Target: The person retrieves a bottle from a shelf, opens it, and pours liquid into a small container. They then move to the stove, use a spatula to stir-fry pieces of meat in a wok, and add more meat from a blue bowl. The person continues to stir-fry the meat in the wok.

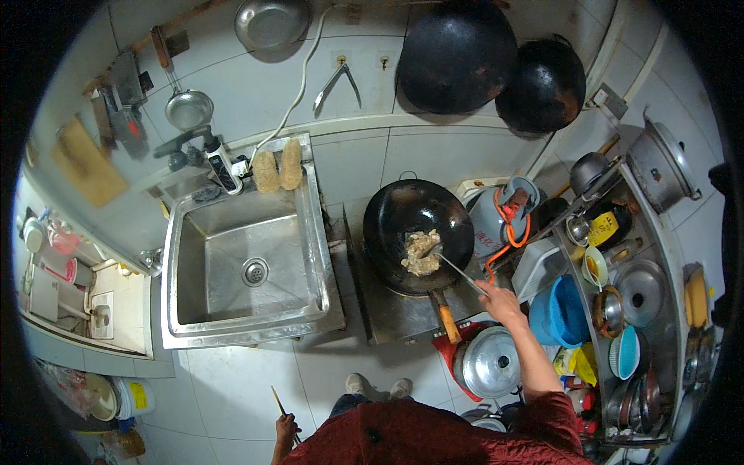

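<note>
My right hand [500, 301] grips the metal handle of a cooking utensil [459, 267], a spatula or ladle. The utensil's head is buried in pale brown, lumpy food [422, 253], so its shape is hidden. That food lies in a black wok [388, 224] with a wooden handle [446, 319], which points towards me. The wok rests on a metal stove [395, 322]. Low at my side, my left hand [286, 427] holds a thin wooden stick [278, 400], apparently chopsticks, well away from the wok.
Left of the stove is a stainless steel sink [232, 250] with two loofahs [279, 167] on its rim. A gas cylinder [487, 215] with an orange hose stands behind right. A lidded pot [491, 361], blue bucket [558, 314] and laden metal shelf [662, 349] crowd the right.
</note>
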### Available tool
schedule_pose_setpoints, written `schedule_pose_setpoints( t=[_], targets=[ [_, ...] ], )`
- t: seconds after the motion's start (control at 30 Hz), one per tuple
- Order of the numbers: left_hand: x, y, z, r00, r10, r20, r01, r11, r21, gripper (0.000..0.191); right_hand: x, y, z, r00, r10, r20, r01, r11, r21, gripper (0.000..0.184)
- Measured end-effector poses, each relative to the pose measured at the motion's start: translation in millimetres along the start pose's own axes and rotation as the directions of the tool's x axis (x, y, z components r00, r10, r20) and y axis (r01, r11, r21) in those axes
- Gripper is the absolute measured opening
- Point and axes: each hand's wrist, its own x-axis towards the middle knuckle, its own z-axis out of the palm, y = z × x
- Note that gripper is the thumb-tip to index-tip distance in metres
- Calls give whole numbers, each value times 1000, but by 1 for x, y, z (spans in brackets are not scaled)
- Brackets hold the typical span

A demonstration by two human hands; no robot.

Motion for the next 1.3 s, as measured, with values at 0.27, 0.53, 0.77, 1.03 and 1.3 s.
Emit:
schedule_pose_setpoints(
  t=[0.27,0.53,0.77,1.03,1.3],
  targets=[
    [10,9,7,1000,11,29,-10,1000,-15,9,33,32,76,1000,6,-31,5,930,367,41],
    [7,11,-4,998,32,58,-32,999,6,11,104,4,107,950,250,-186,-42,694,719,39],
    [-4,-1,-5,1000,12,-12,-11,999,44,11,68,-28,77,927,128,352,-348,-50,936,36],
    [6,25,9,1000,16,-11,-16,997,70,9,115,-30,105,966,11,-257,125,852,508,40],
    [9,3,-5,1000,-15,4,14,995,96,11,14,-1,32,1000,12,-26,-9,997,82,35]
  ],
)
